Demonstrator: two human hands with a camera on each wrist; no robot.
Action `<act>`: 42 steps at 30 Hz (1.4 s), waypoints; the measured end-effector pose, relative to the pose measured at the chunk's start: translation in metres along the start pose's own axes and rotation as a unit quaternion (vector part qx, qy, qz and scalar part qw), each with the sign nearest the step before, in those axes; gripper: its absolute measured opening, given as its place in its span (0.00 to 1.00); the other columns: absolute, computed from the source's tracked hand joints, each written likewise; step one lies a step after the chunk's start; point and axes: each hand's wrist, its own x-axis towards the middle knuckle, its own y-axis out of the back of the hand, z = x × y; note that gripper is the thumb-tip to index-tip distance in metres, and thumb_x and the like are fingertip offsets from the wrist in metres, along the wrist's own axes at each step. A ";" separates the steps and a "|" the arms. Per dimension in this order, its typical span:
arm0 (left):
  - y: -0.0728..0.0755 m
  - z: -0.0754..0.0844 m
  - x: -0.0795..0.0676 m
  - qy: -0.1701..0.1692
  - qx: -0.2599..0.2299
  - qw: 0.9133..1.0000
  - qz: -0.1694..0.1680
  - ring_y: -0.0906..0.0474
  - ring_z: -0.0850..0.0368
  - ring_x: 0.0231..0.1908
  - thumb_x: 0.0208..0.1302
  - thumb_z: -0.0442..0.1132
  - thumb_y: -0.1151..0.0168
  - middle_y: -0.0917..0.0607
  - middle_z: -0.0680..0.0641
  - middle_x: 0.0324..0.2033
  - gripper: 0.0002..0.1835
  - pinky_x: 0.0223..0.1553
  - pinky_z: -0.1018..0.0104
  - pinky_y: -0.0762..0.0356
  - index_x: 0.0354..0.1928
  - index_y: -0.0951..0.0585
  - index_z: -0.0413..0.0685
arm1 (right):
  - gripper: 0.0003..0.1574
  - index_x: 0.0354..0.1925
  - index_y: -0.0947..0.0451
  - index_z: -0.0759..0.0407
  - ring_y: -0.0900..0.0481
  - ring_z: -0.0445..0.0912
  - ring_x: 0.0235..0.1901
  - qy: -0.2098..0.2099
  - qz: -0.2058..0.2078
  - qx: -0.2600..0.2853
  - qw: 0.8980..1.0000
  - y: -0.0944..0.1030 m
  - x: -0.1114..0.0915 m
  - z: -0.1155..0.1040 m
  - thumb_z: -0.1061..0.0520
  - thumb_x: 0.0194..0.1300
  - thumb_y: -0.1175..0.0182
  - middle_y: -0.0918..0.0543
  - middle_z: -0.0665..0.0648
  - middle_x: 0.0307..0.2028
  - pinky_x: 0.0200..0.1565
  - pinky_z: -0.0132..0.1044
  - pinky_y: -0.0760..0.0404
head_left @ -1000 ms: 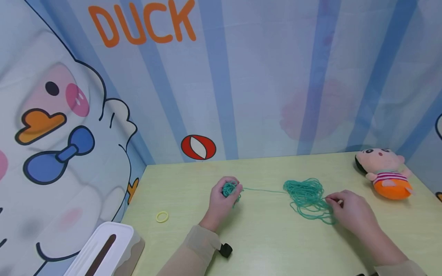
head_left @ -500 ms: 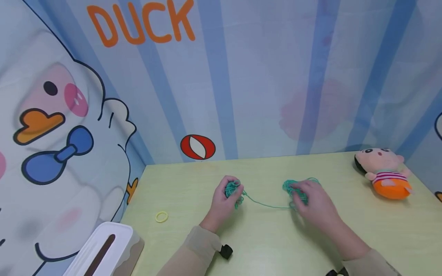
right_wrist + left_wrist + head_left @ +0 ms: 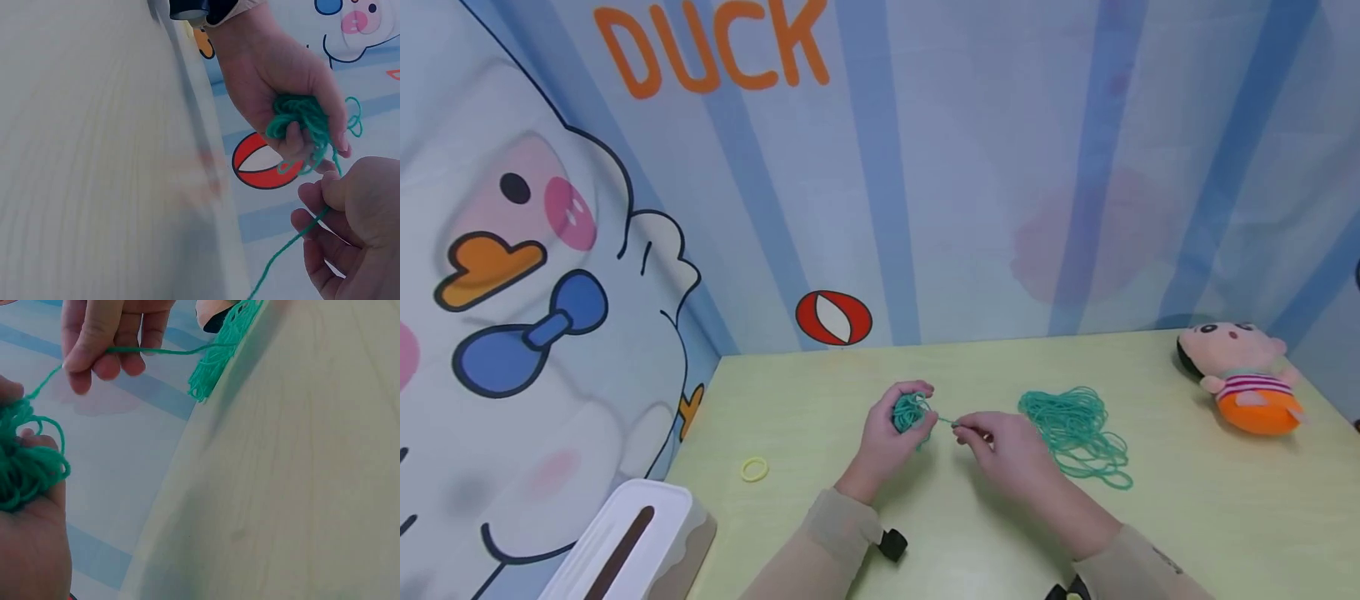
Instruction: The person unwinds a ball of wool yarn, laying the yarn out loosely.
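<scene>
My left hand grips a small bundle of green yarn in its palm, thumb and fingers curled around it. Loose loops of the bundle stick out past the fingers in the right wrist view. Close to its right, my right hand pinches the yarn strand between thumb and forefinger. A short stretch of strand links the two hands. From the right hand the strand runs on to a loose green yarn pile lying on the table, its near end spread in loops.
A plush doll in orange pants lies at the table's back right. On the left are a yellow ring and a white box with a slotted lid. A printed curtain stands behind the table.
My right hand has moved left from the pile's right side, across it, to beside the left hand, now pinching the strand there. The left hand stays nearly in place with its bundle.
</scene>
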 end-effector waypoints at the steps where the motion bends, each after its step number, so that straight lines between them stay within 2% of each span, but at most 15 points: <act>1: 0.000 -0.001 0.001 0.003 0.003 1.000 0.001 0.20 0.43 0.67 0.74 0.32 0.29 0.16 0.36 0.65 0.14 0.66 0.73 0.21 0.58 0.18 0.41 | 0.10 0.51 0.07 0.56 0.09 0.42 0.38 0.000 0.008 0.001 1.000 0.005 -0.001 0.002 0.58 0.78 0.32 0.05 0.48 0.39 0.41 0.37 0.12; 5: 0.001 -0.002 0.001 0.036 0.009 0.999 0.008 0.16 0.51 0.56 0.73 0.39 0.26 0.12 0.43 0.55 0.10 0.57 0.69 0.15 0.51 0.15 0.46 | 0.09 0.51 0.08 0.57 0.08 0.46 0.37 0.015 0.042 0.004 0.999 0.022 -0.009 0.011 0.59 0.78 0.32 0.05 0.49 0.38 0.32 0.32 0.18; 8: 0.002 -0.003 0.000 0.057 0.012 0.998 0.006 0.17 0.55 0.45 0.74 0.43 0.26 0.13 0.46 0.46 0.10 0.45 0.68 0.14 0.50 0.15 0.49 | 0.09 0.52 0.08 0.57 0.09 0.47 0.37 0.019 0.064 0.016 0.998 0.034 -0.015 0.019 0.60 0.78 0.33 0.05 0.50 0.38 0.26 0.31 0.23; 10: 0.003 -0.003 0.000 0.057 0.010 0.998 0.003 0.19 0.57 0.41 0.74 0.42 0.26 0.14 0.47 0.44 0.11 0.41 0.68 0.15 0.50 0.16 0.47 | 0.09 0.52 0.08 0.57 0.09 0.48 0.37 0.016 0.076 0.020 0.997 0.043 -0.017 0.026 0.61 0.79 0.33 0.04 0.51 0.39 0.22 0.31 0.27; 13: 0.003 -0.004 -0.001 0.056 0.004 0.998 0.000 0.19 0.59 0.38 0.72 0.41 0.25 0.15 0.49 0.41 0.13 0.38 0.69 0.17 0.51 0.17 0.46 | 0.09 0.52 0.08 0.57 0.11 0.47 0.37 0.014 0.096 0.010 0.995 0.057 -0.020 0.037 0.60 0.78 0.32 0.05 0.51 0.40 0.25 0.31 0.24; 17: 0.003 -0.004 -0.001 0.051 -0.003 0.999 0.004 0.19 0.60 0.40 0.70 0.38 0.24 0.15 0.43 0.43 0.16 0.41 0.71 0.17 0.54 0.18 0.45 | 0.09 0.51 0.07 0.56 0.16 0.41 0.35 0.020 0.125 -0.035 0.991 0.074 -0.023 0.056 0.60 0.76 0.30 0.07 0.51 0.42 0.32 0.32 0.21; 18: 0.004 -0.004 -0.001 0.051 -0.006 0.999 0.005 0.19 0.60 0.42 0.70 0.37 0.24 0.16 0.43 0.44 0.16 0.42 0.72 0.16 0.55 0.18 0.45 | 0.09 0.51 0.07 0.56 0.17 0.40 0.35 0.017 0.126 -0.046 0.991 0.078 -0.024 0.060 0.60 0.76 0.30 0.07 0.52 0.42 0.31 0.32 0.21; 20: 0.004 -0.005 -0.001 0.047 -0.015 0.999 0.007 0.20 0.61 0.43 0.71 0.36 0.25 0.17 0.42 0.44 0.16 0.42 0.73 0.16 0.56 0.19 0.44 | 0.11 0.53 0.07 0.54 0.17 0.40 0.34 -0.006 0.119 -0.059 0.991 0.085 -0.026 0.067 0.58 0.77 0.30 0.06 0.54 0.43 0.27 0.32 0.25; 23: 0.004 -0.007 0.000 0.040 -0.029 0.999 0.007 0.20 0.61 0.36 0.75 0.35 0.29 0.18 0.49 0.43 0.14 0.36 0.72 0.16 0.56 0.20 0.42 | 0.12 0.56 0.07 0.52 0.15 0.42 0.35 -0.049 0.106 -0.072 0.991 0.095 -0.031 0.075 0.54 0.78 0.31 0.05 0.57 0.46 0.23 0.34 0.29; 27: 0.005 -0.009 0.000 0.034 -0.043 0.998 0.014 0.24 0.61 0.27 0.80 0.36 0.35 0.17 0.51 0.41 0.11 0.29 0.72 0.20 0.56 0.22 0.39 | 0.13 0.55 0.08 0.53 0.14 0.46 0.35 -0.080 0.099 -0.085 0.988 0.104 -0.037 0.084 0.51 0.78 0.31 0.04 0.57 0.43 0.26 0.33 0.26; 34: 0.008 -0.011 0.001 0.038 -0.044 0.997 0.045 0.22 0.62 0.27 0.81 0.41 0.35 0.17 0.50 0.39 0.13 0.32 0.72 0.18 0.56 0.22 0.40 | 0.14 0.53 0.10 0.54 0.16 0.45 0.36 -0.136 0.030 -0.097 0.986 0.117 -0.047 0.107 0.48 0.80 0.33 0.06 0.56 0.41 0.34 0.37 0.24; 42: 0.010 -0.011 0.001 0.026 -0.030 0.996 0.080 0.22 0.62 0.30 0.83 0.40 0.38 0.20 0.49 0.35 0.09 0.35 0.73 0.18 0.54 0.21 0.41 | 0.11 0.49 0.08 0.54 0.16 0.50 0.38 -0.170 -0.029 -0.128 0.977 0.128 -0.050 0.132 0.51 0.78 0.32 0.07 0.57 0.42 0.38 0.44 0.20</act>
